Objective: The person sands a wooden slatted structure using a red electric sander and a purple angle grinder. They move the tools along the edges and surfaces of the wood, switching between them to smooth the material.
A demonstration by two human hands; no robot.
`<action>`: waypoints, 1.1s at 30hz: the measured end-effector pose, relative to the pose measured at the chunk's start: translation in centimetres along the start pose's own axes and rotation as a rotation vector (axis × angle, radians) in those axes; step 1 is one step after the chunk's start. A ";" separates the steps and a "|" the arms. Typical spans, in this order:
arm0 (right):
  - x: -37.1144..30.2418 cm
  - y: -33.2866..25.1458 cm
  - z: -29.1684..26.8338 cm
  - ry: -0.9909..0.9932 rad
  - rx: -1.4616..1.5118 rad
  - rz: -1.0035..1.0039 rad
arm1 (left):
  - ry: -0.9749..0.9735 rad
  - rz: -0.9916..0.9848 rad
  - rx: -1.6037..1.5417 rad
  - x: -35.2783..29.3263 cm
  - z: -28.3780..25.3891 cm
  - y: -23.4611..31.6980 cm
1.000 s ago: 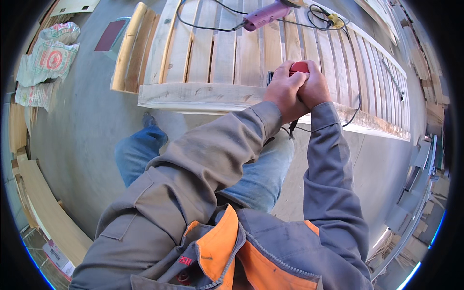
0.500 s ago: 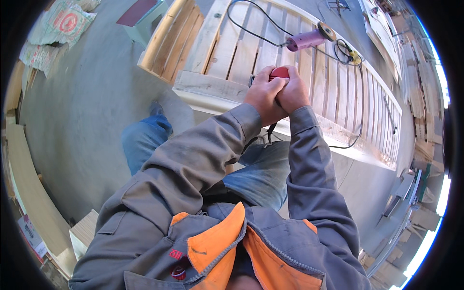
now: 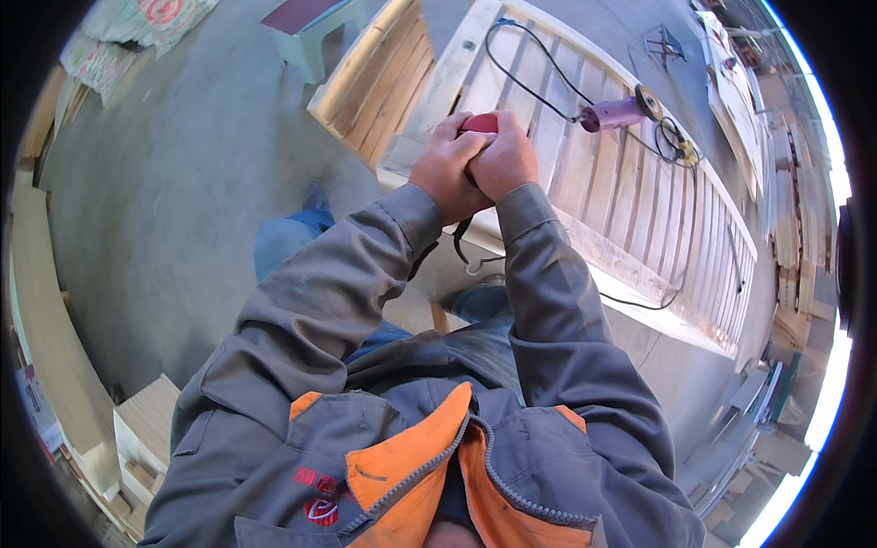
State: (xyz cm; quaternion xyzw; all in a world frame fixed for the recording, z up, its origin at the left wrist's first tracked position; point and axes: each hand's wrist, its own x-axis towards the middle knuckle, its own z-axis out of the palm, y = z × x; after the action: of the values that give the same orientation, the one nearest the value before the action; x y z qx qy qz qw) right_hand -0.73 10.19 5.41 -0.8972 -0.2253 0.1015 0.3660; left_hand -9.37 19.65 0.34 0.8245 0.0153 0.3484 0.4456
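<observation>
Red-topped tool (image 3: 480,122), upper centre of the frame, looks rigid, probably weighty; left grip (image 3: 447,173) and right grip (image 3: 505,163) clasp it together, sensibly around its body.

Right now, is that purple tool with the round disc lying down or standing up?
Lying down: the purple tool stretches sideways across the pale slatted wooden frame.

Bright overall. White glare strip (image 3: 835,384) blown out along right rim; slatted panel (image 3: 585,173) washed pale along near edge. Grey floor (image 3: 183,228) duller, darkening lower left. Slight blur on sacks (image 3: 155,26). Fisheye bows left-hand board (image 3: 55,320); corners black.
</observation>
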 end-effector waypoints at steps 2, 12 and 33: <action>0.3 0.4 -0.1 -0.005 -0.030 -0.012 | 0.014 0.014 0.022 0.0 0.3 0.2; -1.3 3.9 -3.5 0.042 -0.002 0.021 | -0.026 0.049 -0.012 -0.1 4.3 2.8; -6.5 20.4 -18.7 0.228 -0.015 0.127 | -0.142 0.156 -0.138 -0.5 24.7 12.8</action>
State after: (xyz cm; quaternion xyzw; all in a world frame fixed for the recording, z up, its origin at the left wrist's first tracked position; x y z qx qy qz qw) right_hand 6.76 -17.26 4.47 -0.9181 -0.1255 0.0200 0.3753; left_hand 1.17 -6.10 0.70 0.8132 -0.1044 0.3232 0.4726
